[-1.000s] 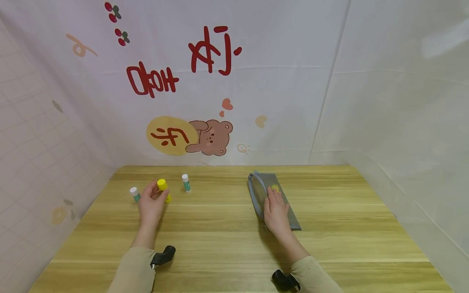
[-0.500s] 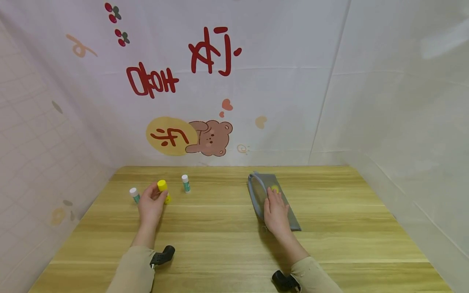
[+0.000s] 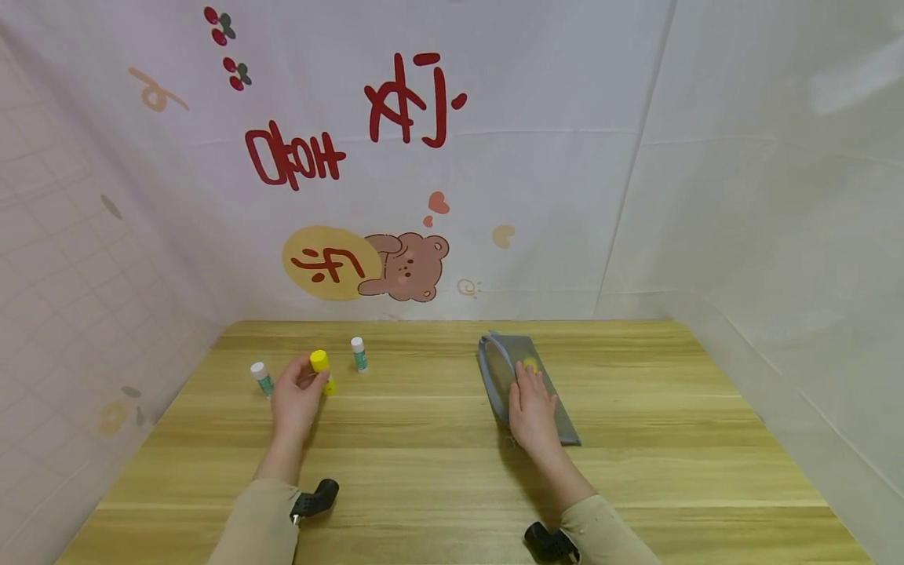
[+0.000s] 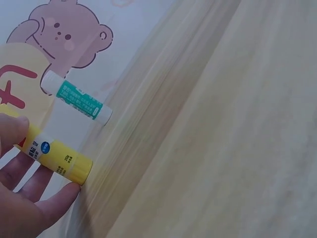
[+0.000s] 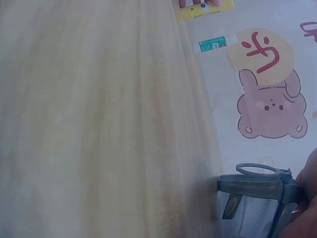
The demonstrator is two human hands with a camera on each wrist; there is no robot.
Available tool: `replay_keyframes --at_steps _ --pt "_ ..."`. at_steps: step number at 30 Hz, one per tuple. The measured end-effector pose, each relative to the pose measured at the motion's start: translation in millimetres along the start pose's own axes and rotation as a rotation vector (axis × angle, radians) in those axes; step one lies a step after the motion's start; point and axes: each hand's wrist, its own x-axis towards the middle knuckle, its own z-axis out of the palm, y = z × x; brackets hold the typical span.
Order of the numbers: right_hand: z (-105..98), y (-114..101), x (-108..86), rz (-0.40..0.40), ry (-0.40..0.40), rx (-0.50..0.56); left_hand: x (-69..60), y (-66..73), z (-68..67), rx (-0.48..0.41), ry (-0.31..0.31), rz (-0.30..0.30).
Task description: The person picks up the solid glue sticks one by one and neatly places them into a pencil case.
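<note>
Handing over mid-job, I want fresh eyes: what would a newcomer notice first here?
Probably the red characters and brown bear printed on the white backdrop behind the table. On the table's left side, the bright yellow glue stick pinched in the left hand stands out, with a white-capped tube on either side. Farther right, the right hand rests on a grey mesh pouch.

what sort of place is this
Probably an indoor tabletop booth set up for filming handwork: a wood-grain table, pale printed sheeting behind it and along both sides, and black wrist-worn devices that look like cameras.
</note>
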Motion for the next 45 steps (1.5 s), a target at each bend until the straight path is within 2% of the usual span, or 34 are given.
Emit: replay_keyframes --at_steps 5,12,22,28,35,45 --pt "-0.4 -1.9 -2.3 -0.035 0.043 0.018 -5.3 3.0 3.4 0.010 -0.022 0.010" --pt "0.7 1.2 0.7 0.006 -0.009 -0.005 -13.3 8.9 11.3 0.015 -0.076 0.025" --pt "0.9 0.8 -0.5 0.017 -0.014 -0.006 -22.2 19.1 28.4 0.010 -0.140 0.055" --pt "2.0 1.9 0.2 0.016 -0.016 0.009 -25.9 25.9 38.3 -0.025 -0.155 0.076" --pt "1.1 -0.3 0.6 0.018 -0.024 0.013 -31.0 32.8 49.3 -0.099 -0.196 0.062" --pt "-0.2 -0.8 1.1 0.015 -0.026 0.007 -39.5 38.0 65.7 -0.128 -0.240 0.075"
